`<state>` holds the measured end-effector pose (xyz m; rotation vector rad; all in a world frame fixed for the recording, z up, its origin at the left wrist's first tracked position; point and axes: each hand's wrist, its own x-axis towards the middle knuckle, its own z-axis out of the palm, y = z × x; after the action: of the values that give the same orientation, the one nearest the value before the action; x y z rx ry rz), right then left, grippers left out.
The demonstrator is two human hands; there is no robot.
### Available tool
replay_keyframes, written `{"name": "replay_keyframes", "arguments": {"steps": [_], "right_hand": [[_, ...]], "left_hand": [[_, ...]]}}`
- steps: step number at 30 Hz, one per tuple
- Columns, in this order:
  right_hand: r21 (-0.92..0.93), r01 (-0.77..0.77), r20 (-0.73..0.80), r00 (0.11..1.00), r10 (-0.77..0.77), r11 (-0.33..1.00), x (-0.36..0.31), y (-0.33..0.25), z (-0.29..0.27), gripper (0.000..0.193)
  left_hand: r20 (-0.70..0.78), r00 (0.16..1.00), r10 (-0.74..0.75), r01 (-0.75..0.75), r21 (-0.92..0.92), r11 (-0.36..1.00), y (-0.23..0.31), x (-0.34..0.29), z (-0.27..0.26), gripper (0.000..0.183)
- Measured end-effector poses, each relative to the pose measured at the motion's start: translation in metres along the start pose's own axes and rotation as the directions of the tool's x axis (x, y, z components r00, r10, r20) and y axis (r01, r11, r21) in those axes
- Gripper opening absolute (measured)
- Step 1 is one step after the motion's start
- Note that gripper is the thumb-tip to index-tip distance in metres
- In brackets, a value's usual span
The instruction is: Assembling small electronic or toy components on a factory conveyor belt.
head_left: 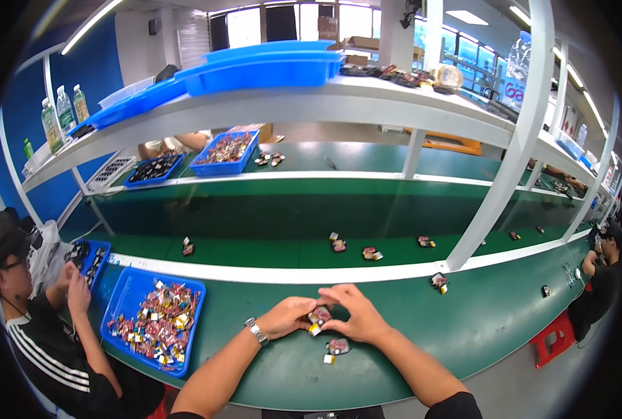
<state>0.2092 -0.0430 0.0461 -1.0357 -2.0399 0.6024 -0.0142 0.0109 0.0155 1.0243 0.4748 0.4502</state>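
Observation:
Above the green bench, both my hands close on one small electronic part (319, 317), dark and reddish with a yellow-and-white tab. My left hand (286, 318), with a metal watch on its wrist, grips it from the left with thumb and fingers. From the right, my right hand (358, 315) holds it with the thumb below and the fingers curled over the top. The fingers partly cover the part. Just below, a similar part (337, 346) lies on the bench. To the left stands a blue tray (201, 293) heaped with such parts.
A conveyor belt (276, 249) carrying several similar parts runs behind a white rail (269, 274). A white post (496, 167) and a shelf (395, 98) with blue trays stand above. A co-worker (53, 342) sits at left; another person (597, 279) is far right, near a red stool (554, 340).

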Motion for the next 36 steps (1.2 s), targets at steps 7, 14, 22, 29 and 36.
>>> {"name": "replay_keyframes", "arguments": {"steps": [7,14,22,29,36], "right_hand": [[-0.124,0.143,-0.084,0.984,-0.154,0.982,0.007,-0.004,-0.002,0.055],[-0.332,0.238,-0.094,0.954,-0.283,0.913,0.01,-0.001,0.008,0.03],[-0.263,0.198,0.057,0.98,-0.189,0.944,0.022,0.005,0.005,0.021],[-0.173,0.157,0.079,0.986,-0.145,0.972,0.02,0.01,0.008,0.02],[-0.131,0.169,0.012,0.985,-0.169,0.977,0.019,0.002,0.012,0.014]], "left_hand": [[-0.132,0.981,0.145,-0.144,0.018,0.989,0.002,0.002,0.008,0.041],[-0.231,0.965,0.125,-0.133,-0.019,0.991,0.0,0.003,0.015,0.033],[-0.333,0.929,0.162,-0.147,0.07,0.987,-0.008,0.004,0.02,0.033],[-0.293,0.934,0.206,-0.185,0.098,0.978,-0.009,-0.002,0.018,0.032],[-0.203,0.961,0.19,-0.187,0.034,0.982,-0.008,-0.006,0.012,0.037]]}}
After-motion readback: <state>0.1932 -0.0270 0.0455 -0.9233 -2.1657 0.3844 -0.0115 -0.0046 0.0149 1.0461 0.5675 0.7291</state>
